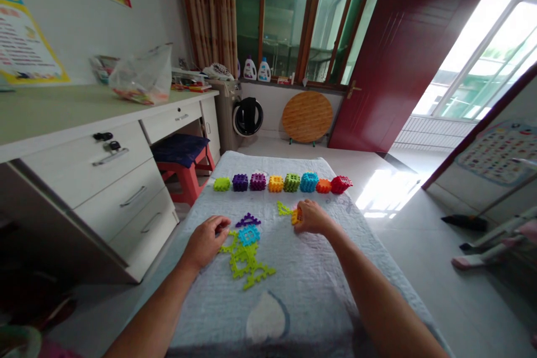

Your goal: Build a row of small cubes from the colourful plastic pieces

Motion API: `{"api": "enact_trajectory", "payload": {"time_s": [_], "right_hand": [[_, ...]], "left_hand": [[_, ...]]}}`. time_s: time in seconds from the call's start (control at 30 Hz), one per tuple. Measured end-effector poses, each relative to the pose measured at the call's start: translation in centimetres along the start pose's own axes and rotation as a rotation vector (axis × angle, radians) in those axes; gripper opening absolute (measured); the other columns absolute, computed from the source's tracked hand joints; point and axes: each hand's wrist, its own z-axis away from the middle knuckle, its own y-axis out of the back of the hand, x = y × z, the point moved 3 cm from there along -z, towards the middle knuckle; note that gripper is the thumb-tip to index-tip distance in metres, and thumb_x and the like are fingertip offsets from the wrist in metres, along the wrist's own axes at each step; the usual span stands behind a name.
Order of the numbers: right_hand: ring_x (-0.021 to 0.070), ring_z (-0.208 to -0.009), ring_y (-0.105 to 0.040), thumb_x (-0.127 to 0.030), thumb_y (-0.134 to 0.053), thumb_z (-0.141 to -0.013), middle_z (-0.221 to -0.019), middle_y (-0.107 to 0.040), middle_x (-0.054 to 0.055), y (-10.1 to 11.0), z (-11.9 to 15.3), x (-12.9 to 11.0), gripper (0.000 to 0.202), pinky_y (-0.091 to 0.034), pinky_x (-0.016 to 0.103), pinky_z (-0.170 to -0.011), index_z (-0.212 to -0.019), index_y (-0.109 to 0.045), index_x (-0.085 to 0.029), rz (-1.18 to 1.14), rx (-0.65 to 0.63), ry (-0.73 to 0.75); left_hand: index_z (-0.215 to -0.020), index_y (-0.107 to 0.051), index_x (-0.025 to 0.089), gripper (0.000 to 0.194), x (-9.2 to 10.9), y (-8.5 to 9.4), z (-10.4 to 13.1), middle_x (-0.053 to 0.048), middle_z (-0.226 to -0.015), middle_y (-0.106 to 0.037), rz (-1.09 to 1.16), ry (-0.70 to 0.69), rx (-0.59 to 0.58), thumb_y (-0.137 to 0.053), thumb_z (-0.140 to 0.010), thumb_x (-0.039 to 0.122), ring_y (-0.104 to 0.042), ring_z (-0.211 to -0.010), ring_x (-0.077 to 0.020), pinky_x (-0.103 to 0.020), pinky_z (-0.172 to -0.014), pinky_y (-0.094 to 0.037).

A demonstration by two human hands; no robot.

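Note:
My right hand grips an orange-yellow square interlocking plastic tile close above the cloth. A lime triangular tile lies just left of it. My left hand rests on the cloth with its fingers loosely bent and a gap beside the thumb; nothing shows in it. Beside its fingertips lies a lime tile, partly covered by the hand. A blue square tile overlaps a loose heap of lime tiles. A purple triangular tile lies behind them.
Across the far part of the cloth-covered table runs a row of tile stacks sorted by colour, from a lime stack to a red stack. A white desk and a red stool stand to the left.

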Motion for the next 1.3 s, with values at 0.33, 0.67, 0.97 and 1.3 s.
{"api": "enact_trajectory", "payload": {"time_s": [0.33,0.67,0.97,1.3], "right_hand": [[0.0271,-0.098,-0.045,-0.043,-0.066,-0.062,-0.106,-0.056,0.009,6.2,-6.0,-2.0,0.052,-0.033,0.036,-0.081,-0.107,-0.055,-0.021,0.059,0.207,0.092],[0.0289,-0.103,-0.043,-0.033,-0.066,-0.062,-0.110,-0.056,0.011,6.9,-12.3,-3.6,0.051,-0.031,0.040,-0.086,-0.111,-0.058,-0.020,0.155,0.098,0.116],[0.0324,-0.106,-0.042,-0.034,-0.070,-0.060,-0.113,-0.055,0.013,6.3,-13.5,-4.2,0.052,-0.032,0.045,-0.087,-0.109,-0.061,-0.020,0.193,-0.014,0.105],[0.0269,-0.107,-0.044,-0.034,-0.066,-0.070,-0.117,-0.054,0.009,6.6,-3.9,-7.2,0.052,-0.033,0.040,-0.090,-0.119,-0.054,-0.022,-0.075,0.148,0.333]], "left_hand": [[-0.089,-0.062,0.019,0.021,0.3,0.2,0.2,-0.004,-0.091,-0.065,0.034,0.029,-0.046,-0.049,-0.075,0.029,-0.061,-0.078,-0.0177,-0.031,-0.076,-0.048],[-0.089,-0.062,0.018,0.020,-0.2,0.0,0.2,-0.004,-0.089,-0.065,0.090,0.050,-0.016,-0.049,-0.075,0.026,-0.061,-0.080,-0.0179,-0.032,-0.078,-0.049],[-0.090,-0.062,0.018,0.021,-0.3,0.0,0.3,-0.004,-0.089,-0.066,0.088,0.049,-0.007,-0.050,-0.075,0.024,-0.061,-0.079,-0.0172,-0.030,-0.076,-0.049],[-0.088,-0.062,0.019,0.019,0.2,0.2,0.3,-0.003,-0.088,-0.065,0.055,0.044,-0.027,-0.049,-0.075,0.024,-0.058,-0.075,-0.0160,-0.029,-0.075,-0.047]]}}
